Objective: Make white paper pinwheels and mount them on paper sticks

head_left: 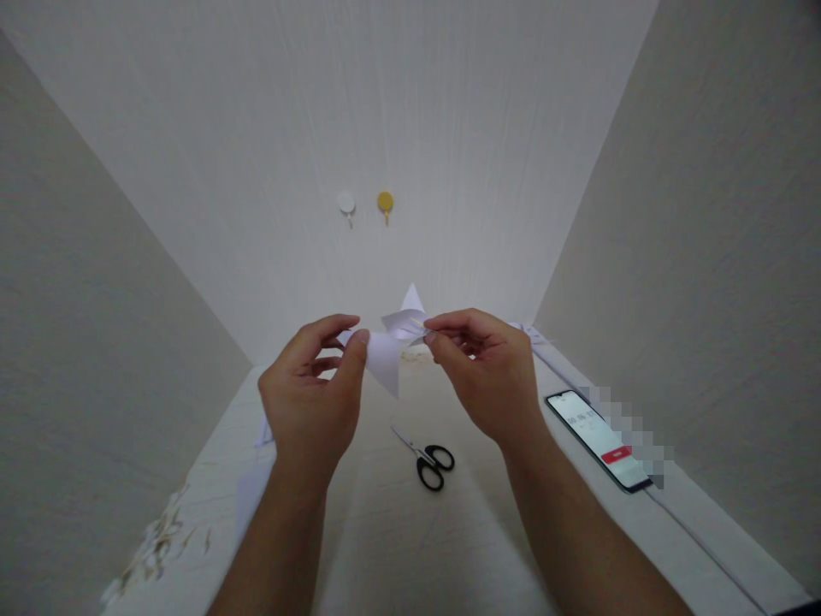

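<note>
A white paper pinwheel (383, 355) with pointed, curved blades is held up between my two hands. My left hand (314, 385) pinches one blade between thumb and fingertips at its left side. On the other side, the thumb and index finger of my right hand (481, 368) close on the edge of the pinwheel near its centre. A thin pale sliver, perhaps a small stick, shows at those right fingertips, but I cannot make out what it is. Below the hands, a pair of scissors (428, 462) with black handles lies on the table, its blades pointing up and left.
A phone (599, 441) with a lit screen lies at the right, a cable (699, 539) running from its lower end. White paper (250, 496) lies partly behind my left forearm. Walls enclose the pale table (398, 530). A white hook (347, 203) and a yellow hook (385, 202) are on the back wall.
</note>
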Demonstrator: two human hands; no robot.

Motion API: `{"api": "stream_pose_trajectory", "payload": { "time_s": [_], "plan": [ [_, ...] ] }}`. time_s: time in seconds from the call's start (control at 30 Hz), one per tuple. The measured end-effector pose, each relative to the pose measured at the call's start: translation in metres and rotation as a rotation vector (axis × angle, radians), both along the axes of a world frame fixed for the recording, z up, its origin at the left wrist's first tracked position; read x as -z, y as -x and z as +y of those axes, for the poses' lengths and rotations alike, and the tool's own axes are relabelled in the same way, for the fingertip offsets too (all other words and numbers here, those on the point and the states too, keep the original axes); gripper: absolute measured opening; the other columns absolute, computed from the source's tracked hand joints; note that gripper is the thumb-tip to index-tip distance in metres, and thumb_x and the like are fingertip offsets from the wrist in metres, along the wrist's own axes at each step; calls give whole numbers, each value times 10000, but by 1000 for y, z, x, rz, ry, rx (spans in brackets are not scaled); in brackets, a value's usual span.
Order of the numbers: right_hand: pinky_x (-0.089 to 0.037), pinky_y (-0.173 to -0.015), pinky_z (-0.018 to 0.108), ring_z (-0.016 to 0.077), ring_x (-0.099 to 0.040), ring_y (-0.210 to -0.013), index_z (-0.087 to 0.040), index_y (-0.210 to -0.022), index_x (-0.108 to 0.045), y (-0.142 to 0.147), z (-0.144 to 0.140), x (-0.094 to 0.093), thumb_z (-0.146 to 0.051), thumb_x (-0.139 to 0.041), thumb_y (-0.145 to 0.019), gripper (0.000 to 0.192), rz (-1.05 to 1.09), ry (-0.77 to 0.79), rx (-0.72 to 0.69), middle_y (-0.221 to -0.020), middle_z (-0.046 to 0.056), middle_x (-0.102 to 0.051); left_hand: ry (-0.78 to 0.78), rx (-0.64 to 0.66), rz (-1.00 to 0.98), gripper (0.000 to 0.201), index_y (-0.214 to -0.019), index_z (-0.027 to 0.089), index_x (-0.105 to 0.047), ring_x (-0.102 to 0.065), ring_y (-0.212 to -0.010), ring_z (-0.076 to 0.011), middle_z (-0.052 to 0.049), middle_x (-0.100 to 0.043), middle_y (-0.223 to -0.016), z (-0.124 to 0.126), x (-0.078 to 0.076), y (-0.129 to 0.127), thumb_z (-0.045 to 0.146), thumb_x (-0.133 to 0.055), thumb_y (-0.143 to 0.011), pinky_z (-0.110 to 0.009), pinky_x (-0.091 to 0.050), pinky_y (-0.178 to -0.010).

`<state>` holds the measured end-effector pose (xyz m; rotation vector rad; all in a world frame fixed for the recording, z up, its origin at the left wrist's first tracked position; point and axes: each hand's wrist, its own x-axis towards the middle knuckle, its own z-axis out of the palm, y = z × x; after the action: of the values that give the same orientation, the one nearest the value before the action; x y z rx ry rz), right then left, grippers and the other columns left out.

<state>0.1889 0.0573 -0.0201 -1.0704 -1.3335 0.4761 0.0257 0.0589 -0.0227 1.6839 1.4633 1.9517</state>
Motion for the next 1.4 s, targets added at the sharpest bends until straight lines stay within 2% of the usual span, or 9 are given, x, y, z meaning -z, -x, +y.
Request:
{"api": "stream_pose_trajectory", "payload": {
  "time_s": [0.13, 0.27, 0.33, 0.43, 0.53, 0.6, 0.77, 0.97, 1.4],
  "plan": [
    [-484, -558, 257, 129, -619, -603, -195, -854, -817, 0, 1, -1, -168, -725, -775, 124, 24, 34, 22, -692, 2, -729, -53, 79, -100, 310, -1090, 229, -737, -730, -851, -139, -9, -764, -955, 0, 2, -2, 235, -826, -793, -214, -611, -674],
    [-462, -523, 240, 117, -594, -562, -189, -834, -820, 1, 1, -3, -173, -722, -760, 123, 25, 45, 72, -662, -7, -717, -79, 205, -152, 482, -1180, 213, -670, -755, -756, -131, 11, -780, -870, 3, 8, -6, 189, -864, -740, -181, -605, -614],
    [-458, -519, 237, 115, -592, -555, -188, -833, -822, 2, 1, -3, -172, -721, -757, 127, 15, 48, 88, -663, -6, -720, -96, 176, -95, 394, -1123, 213, -685, -758, -751, -129, 12, -786, -876, 4, 11, -7, 183, -845, -765, -183, -607, -623],
    [-476, -549, 242, 120, -612, -578, -184, -831, -818, 2, 0, -3, -172, -714, -764, 125, -27, 21, 68, -677, 2, -734, -146, 46, 141, 137, -969, 209, -746, -741, -735, -117, 9, -792, -893, 4, 14, -6, 187, -781, -839, -183, -593, -618],
    [-481, -563, 240, 124, -632, -605, -182, -825, -810, 2, -3, -3, -171, -706, -773, 117, -80, -25, 0, -688, 6, -743, -157, -3, 275, 86, -953, 204, -780, -712, -674, -109, -1, -807, -903, 5, 16, -3, 193, -731, -883, -174, -538, -522],
    [-481, -564, 239, 123, -636, -613, -183, -826, -807, 1, -4, -3, -164, -695, -781, 122, -96, -48, -33, -698, 5, -746, -148, 25, 285, 112, -983, 205, -788, -713, -682, -114, -7, -814, -931, 5, 16, -1, 199, -712, -901, -179, -526, -511],
    [-475, -554, 236, 116, -614, -596, -185, -834, -803, 1, -5, -3, -138, -690, -781, 134, -89, -65, -62, -687, -6, -728, -58, 184, 305, 179, -1054, 215, -792, -739, -869, -147, -26, -811, -1038, 4, 12, 5, 211, -639, -961, -226, -595, -728],
    [-437, -527, 239, 108, -559, -570, -192, -831, -793, 0, -4, -2, -143, -697, -798, 113, -95, -79, -119, -652, -23, -678, 140, 369, 179, 164, -1025, 217, -779, -736, -909, -182, -36, -804, -1004, 3, 8, 9, 281, -638, -973, -246, -594, -725],
    [-390, -516, 254, 102, -494, -551, -201, -849, -788, -1, -6, 1, -135, -699, -824, 113, -145, -104, -160, -616, -49, -596, 155, 440, 127, 137, -989, 227, -773, -717, -861, -171, -27, -771, -927, -2, 4, 11, 229, -641, -951, -224, -560, -649]
  ]
}}
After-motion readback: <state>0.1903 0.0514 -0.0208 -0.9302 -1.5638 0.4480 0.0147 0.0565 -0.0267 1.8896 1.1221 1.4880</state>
